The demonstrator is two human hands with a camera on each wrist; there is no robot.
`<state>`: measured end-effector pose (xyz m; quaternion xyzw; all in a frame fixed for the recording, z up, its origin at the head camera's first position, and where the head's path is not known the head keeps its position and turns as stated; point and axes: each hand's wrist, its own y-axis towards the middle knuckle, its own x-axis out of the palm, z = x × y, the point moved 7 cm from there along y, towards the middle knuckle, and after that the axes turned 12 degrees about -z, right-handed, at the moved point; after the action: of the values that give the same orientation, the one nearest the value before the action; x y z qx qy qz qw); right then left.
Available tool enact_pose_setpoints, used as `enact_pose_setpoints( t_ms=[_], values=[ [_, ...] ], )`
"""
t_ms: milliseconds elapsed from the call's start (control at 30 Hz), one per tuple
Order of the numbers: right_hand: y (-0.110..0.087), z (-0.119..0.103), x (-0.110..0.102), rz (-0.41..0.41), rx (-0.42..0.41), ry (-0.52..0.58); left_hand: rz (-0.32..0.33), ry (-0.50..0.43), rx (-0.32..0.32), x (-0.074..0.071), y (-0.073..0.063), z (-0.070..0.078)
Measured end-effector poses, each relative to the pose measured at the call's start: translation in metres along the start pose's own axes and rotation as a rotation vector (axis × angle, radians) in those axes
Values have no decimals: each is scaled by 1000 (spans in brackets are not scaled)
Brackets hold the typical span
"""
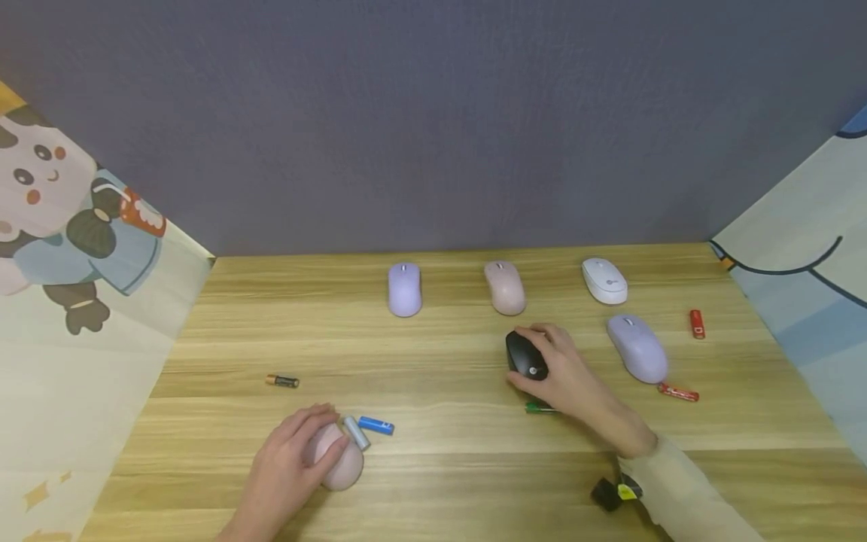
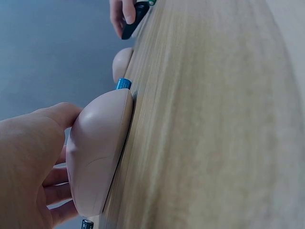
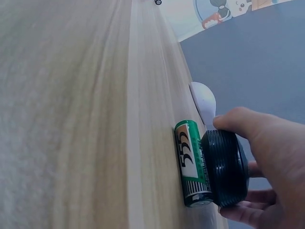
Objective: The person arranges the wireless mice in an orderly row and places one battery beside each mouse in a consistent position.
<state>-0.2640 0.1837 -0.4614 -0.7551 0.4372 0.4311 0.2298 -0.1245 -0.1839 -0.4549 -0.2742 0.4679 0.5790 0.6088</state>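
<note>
At the front left, my left hand grips a pale pink computer mouse, thumb on one side and fingers round the other. In the left wrist view that mouse sits low against the wooden table. My right hand holds a black mouse right of the middle, thumb and fingers at its sides. Just in front of the black mouse lies a green battery, partly hidden by the hand in the head view. A grey battery and a blue battery lie right of the pink mouse.
Along the back stand a lilac mouse, another pink mouse and a white mouse. A second lilac mouse is at right, near two red batteries. A black battery lies at left. Dark panel behind.
</note>
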Motion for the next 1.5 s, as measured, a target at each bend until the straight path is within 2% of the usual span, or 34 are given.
enact_pose_setpoints(
  t_ms=[533, 967, 1500],
  values=[
    [6, 5, 0, 22, 33, -10, 4, 8, 2, 0, 0, 1],
    [11, 3, 0, -5, 86, -25, 9, 6, 1, 0, 0, 0],
    [15, 4, 2, 6, 86, -19, -1, 6, -3, 0, 0, 1]
  ],
)
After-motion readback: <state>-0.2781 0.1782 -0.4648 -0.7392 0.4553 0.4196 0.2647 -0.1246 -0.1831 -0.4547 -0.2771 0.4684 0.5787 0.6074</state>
